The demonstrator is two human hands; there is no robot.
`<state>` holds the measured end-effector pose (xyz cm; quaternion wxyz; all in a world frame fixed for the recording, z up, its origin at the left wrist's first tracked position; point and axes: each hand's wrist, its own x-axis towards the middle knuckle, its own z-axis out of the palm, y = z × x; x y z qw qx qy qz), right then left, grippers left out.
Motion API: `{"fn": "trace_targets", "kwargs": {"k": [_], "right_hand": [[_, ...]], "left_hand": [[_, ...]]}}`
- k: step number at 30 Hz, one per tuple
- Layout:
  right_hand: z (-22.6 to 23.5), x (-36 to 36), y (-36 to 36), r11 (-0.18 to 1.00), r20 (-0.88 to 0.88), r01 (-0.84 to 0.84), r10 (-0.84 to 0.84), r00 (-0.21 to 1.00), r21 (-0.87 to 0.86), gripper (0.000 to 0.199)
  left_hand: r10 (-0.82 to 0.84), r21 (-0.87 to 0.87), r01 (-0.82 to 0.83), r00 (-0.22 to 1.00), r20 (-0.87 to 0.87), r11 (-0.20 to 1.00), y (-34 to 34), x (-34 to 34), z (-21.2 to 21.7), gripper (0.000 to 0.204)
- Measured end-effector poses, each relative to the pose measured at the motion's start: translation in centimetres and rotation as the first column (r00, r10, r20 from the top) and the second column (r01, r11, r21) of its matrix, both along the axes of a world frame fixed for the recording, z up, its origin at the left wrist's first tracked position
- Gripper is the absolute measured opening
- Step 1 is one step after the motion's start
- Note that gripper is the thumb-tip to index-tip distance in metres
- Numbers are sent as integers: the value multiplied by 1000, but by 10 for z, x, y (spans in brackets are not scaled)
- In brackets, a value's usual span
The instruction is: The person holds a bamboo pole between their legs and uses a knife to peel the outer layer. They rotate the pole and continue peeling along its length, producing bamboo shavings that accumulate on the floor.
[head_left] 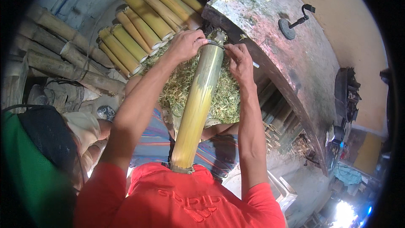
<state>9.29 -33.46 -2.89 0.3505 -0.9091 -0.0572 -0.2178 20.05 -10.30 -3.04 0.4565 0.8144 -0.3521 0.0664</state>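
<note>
A long bamboo tube point(192, 122) runs from my chest to the dark edge of the workbench, its near part bare yellow and its far part greener. Across the far end lies a thin, dark, curved drawknife point(216, 44). My left hand point(185, 44) is closed on the drawknife's left end, just left of the tube. On the other side, my right hand point(240, 61) is closed round the right end, with a pale handle tip showing beyond the fingers. The blade's cutting edge is too small to make out.
Several scraped bamboo tubes point(147, 17) lie at the far left, beside rough brown bamboo poles point(76, 69). Curly green shavings point(168, 88) cover the ground below. The wide workbench point(274, 14) carries a small black stand point(288, 29). A person in green point(33, 177) is close at left.
</note>
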Motion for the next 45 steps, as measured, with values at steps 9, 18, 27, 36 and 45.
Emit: {"fn": "trace_targets", "kwargs": {"k": [9, 18, 27, 36, 45], "right_hand": [[-7, -216, 90, 994, -146, -98, 91, 985, -40, 35], [-12, -14, 12, 1000, 109, 3, -4, 994, 10, 29], [-9, -141, 66, 999, -10, 34, -35, 999, -28, 26], [-29, -109, 56, 988, 101, -46, 32, 994, 148, 33], [-11, -35, 26, 998, 158, 55, -60, 986, 34, 15]], "left_hand": [[-10, 60, 18, 992, -124, 998, 114, -235, -11, 6], [86, -88, -98, 988, -126, 991, -1, -38, -5, 24], [-44, 135, 30, 994, 100, 990, 73, -148, -14, 11], [81, 31, -82, 996, 22, 996, 51, -142, -9, 12], [96, 10, -100, 977, 192, 995, 14, -50, -6, 18]]}}
